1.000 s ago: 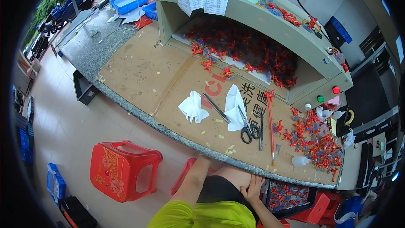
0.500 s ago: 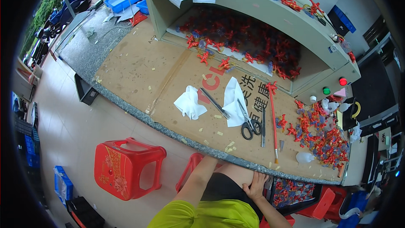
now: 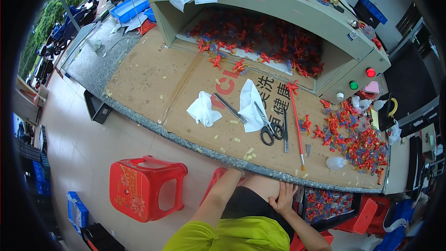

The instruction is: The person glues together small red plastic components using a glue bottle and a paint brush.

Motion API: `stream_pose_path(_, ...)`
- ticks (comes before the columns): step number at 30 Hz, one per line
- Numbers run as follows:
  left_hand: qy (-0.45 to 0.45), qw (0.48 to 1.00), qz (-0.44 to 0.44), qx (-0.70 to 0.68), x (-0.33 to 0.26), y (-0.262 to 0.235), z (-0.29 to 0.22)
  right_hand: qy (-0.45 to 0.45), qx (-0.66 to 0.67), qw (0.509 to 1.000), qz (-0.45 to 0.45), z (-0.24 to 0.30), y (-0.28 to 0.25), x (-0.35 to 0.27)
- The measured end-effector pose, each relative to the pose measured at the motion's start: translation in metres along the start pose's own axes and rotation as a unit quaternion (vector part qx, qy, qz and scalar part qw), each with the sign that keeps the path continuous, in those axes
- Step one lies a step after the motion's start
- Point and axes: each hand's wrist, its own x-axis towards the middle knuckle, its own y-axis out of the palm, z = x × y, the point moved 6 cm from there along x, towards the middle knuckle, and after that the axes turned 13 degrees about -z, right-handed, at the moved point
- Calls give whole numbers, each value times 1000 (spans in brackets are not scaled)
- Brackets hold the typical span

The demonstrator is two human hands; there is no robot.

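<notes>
My right hand [image 3: 283,200] rests on my bare thigh at the table's front edge, open, with thumb and fingers apart and nothing in it. My left forearm [image 3: 217,200] reaches under that edge beside a red stool; the edge hides the fingers. On the cardboard-covered table [image 3: 139,74] in front of me lie black-handled scissors [image 3: 268,132], tweezers [image 3: 231,108], a thin dark metal tool [image 3: 285,132] and a red-handled brush [image 3: 297,128]. Two white cloths or tissues, one crumpled [image 3: 203,109] and one folded [image 3: 251,104], are near the tweezers.
A grey box with an open front [image 3: 260,0] holds many small red and blue pieces. More such pieces [image 3: 355,139] are heaped at the right, near a white squeeze bulb [image 3: 335,162]. A tray of pieces [image 3: 327,202] sits below the edge. A red stool [image 3: 144,188] stands left.
The whole view has shifted slightly, so the table things appear a little higher and further left. Both hands stay in nearly the same place.
</notes>
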Motion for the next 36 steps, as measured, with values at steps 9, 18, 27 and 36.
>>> stream_pose_path(9, -4, 998, 52, 37, -17, -13, 28, -4, -1, 1000, -22, 6, -5, -1)
stream_pose_path(18, -28, 993, 102, 59, -26, 12, 30, -9, -12, 1000, -8, 6, -6, 2)
stream_pose_path(27, -48, 987, 126, 91, -8, 8, 38, -16, -6, 1000, -25, 11, -9, 3)
stream_pose_path(36, -146, 917, 311, 204, -139, -88, 99, -58, -22, 994, -85, 17, -11, 3)
